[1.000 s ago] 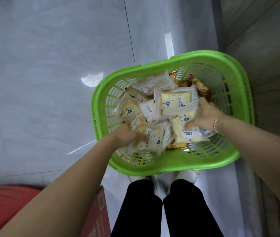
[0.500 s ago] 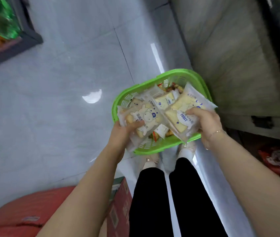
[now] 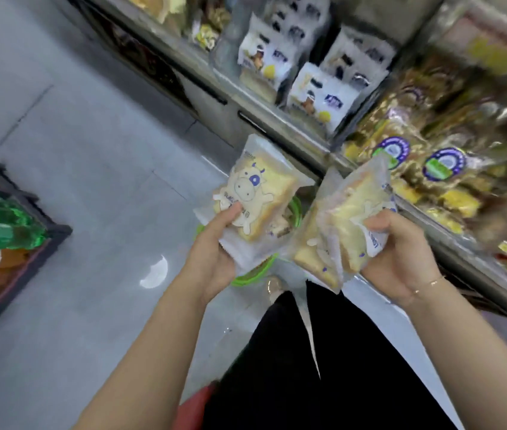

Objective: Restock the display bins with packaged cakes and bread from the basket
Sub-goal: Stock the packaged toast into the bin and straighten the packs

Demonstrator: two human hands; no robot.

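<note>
My left hand grips a clear pack of toast printed with a cartoon cow, thumb across its front. My right hand clutches a bunch of similar toast packs, held upright and bent together. Both hands are raised in front of the display bins on the right. The green basket on the floor shows only as slivers of rim below and behind the packs.
The display shelf runs diagonally from top centre to right, holding white cake packs and brown bread bags with round labels. A dark low rack with green and orange goods stands at left. Grey tiled floor lies between them. A red object sits by my legs.
Both hands have lifted toast packs out of the basket and up. My view has swung from the floor and basket up to the display shelf.
</note>
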